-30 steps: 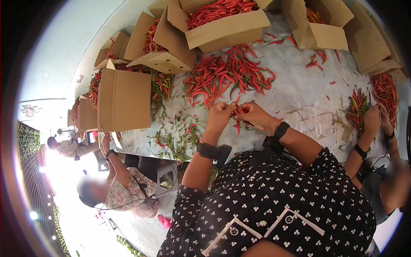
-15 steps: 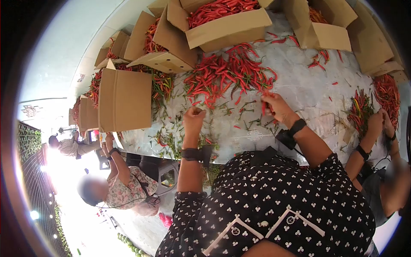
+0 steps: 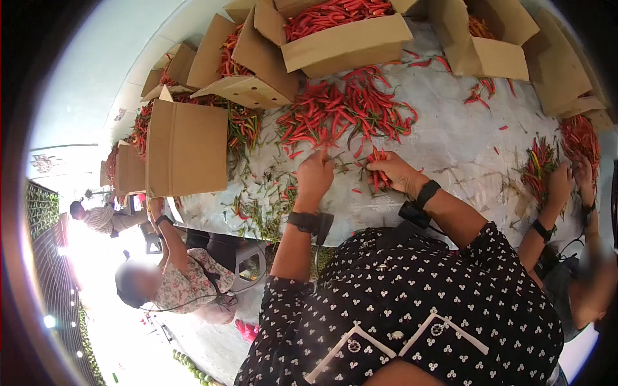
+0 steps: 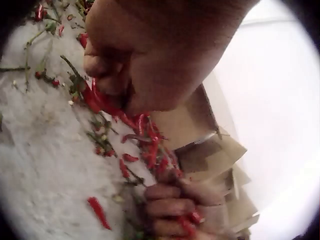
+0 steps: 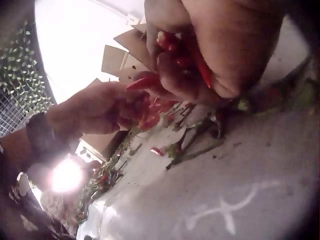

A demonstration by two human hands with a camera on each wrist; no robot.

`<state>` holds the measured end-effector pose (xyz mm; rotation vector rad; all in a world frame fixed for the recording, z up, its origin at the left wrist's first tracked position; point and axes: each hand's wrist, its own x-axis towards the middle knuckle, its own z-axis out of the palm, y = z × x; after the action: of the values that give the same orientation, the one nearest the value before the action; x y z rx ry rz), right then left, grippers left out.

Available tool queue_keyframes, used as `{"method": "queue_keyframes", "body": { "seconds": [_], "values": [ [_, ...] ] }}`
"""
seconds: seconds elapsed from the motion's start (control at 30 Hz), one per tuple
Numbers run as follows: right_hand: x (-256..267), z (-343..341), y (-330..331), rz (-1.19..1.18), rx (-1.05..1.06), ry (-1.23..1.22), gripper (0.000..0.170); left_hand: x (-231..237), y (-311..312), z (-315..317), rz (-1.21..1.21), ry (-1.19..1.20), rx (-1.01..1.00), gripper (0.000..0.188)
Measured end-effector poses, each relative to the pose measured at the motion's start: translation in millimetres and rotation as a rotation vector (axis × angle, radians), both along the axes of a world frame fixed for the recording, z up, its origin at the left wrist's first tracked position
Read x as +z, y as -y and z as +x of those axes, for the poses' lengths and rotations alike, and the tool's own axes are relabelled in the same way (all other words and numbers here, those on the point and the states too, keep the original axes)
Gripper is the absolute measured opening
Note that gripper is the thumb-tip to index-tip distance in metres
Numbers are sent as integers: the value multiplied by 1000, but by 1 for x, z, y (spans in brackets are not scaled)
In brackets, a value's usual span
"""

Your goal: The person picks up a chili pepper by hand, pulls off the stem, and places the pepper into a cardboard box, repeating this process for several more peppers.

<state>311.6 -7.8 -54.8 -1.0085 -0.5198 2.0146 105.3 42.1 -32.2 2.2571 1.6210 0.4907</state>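
Red chili peppers point(image 3: 347, 106) lie in a loose pile on the pale table, ahead of both hands. At the near edge of this pile, my left hand point(image 3: 315, 180) has its fingers bent and pinches a red chili point(image 4: 102, 102), seen below its fingertips in the left wrist view. My right hand point(image 3: 399, 175), a little to the right, grips a small bunch of red chilies point(image 3: 378, 161). Cut ends and tips of the bunch poke out between the curled fingers point(image 5: 175, 77) in the right wrist view. Loose green stems point(image 5: 195, 140) lie beneath that hand.
Open cardboard boxes point(image 3: 351, 51) of chilies line the far side, and a tall box point(image 3: 187, 151) stands at left. Green stem scraps point(image 3: 267, 209) litter the near left table. People work at left point(image 3: 193, 276) and right point(image 3: 579, 276), the latter beside another chili heap point(image 3: 541, 164).
The hands were together over the chilies, then spread apart. Now the left hand has reached forward to the pile's edge, and the right has come back toward the middle with its chilies.
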Motion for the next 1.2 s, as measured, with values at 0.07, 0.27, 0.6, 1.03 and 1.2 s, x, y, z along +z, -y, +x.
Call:
{"method": "queue_keyframes", "body": {
  "seconds": [0.07,0.27,0.6,1.03,1.2],
  "values": [
    [1,-3,2,19,13,25,10,10,4,9,-99,183,47,14],
    [14,-12,4,134,21,104,14,18,16,31,-757,701,185,18],
    [5,-5,5,171,62,47,8,17,20,39,-626,621,62,17],
    [5,7,4,-7,-3,-153,10,13,9,8,-944,957,369,18],
    [-11,13,-1,13,22,-264,13,22,25,20,-1097,823,126,19]
  ]
}}
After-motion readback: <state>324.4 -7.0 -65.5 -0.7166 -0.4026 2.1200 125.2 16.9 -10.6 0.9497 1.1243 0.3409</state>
